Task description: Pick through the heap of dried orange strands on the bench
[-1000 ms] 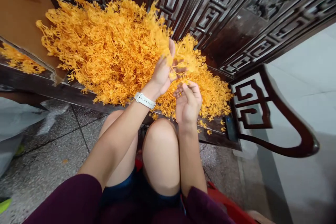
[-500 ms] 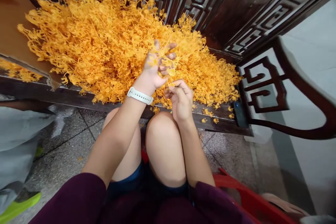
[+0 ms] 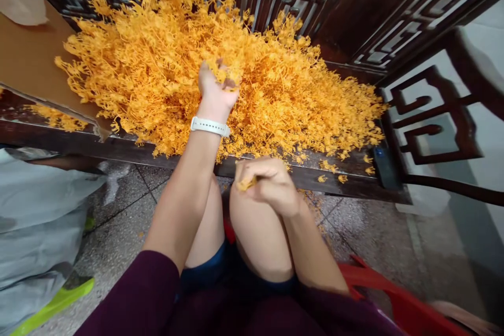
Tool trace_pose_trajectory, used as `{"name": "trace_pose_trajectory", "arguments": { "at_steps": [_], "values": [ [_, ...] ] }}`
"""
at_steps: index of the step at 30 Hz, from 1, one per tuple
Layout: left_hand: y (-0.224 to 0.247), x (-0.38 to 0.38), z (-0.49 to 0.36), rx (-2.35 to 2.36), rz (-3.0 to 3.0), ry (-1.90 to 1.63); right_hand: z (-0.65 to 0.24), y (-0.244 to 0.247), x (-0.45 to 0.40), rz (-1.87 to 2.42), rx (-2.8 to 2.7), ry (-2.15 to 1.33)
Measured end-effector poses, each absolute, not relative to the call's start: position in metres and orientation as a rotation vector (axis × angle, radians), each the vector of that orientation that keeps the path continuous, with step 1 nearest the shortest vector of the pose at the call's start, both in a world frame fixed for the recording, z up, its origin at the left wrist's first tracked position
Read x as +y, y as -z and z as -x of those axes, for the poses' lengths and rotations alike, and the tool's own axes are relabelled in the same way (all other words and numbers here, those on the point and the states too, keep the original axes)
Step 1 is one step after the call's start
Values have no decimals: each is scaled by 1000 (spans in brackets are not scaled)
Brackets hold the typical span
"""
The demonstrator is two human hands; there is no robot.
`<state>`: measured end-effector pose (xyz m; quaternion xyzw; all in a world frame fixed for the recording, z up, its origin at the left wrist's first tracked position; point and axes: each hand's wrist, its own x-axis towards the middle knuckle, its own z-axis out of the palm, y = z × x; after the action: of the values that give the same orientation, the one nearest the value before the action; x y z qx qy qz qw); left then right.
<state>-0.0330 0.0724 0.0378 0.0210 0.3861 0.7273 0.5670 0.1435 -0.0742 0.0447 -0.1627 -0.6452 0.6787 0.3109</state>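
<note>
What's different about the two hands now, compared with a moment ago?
The right hand has drawn away from the left hand, back toward the body, and is now over the knee with a small orange piece in its fingers. The left hand has shifted leftward along the orange pile, still holding orange sprigs. The pile and the white wristband look unchanged.
</note>
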Motion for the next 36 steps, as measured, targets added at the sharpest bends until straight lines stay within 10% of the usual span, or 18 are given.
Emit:
{"name": "trace_pose_trajectory", "arguments": {
  "at_steps": [4,12,36],
  "values": [
    [-51,65,40,851,33,-1674,-157,-43,-79,115,-2064,-1840],
    [-65,35,8,729,-230,-1582,-163,-34,-48,506,-810,-1768],
    [-75,12,-25,705,-376,-1185,-134,-33,-52,751,-765,-1756]
  ]
}}
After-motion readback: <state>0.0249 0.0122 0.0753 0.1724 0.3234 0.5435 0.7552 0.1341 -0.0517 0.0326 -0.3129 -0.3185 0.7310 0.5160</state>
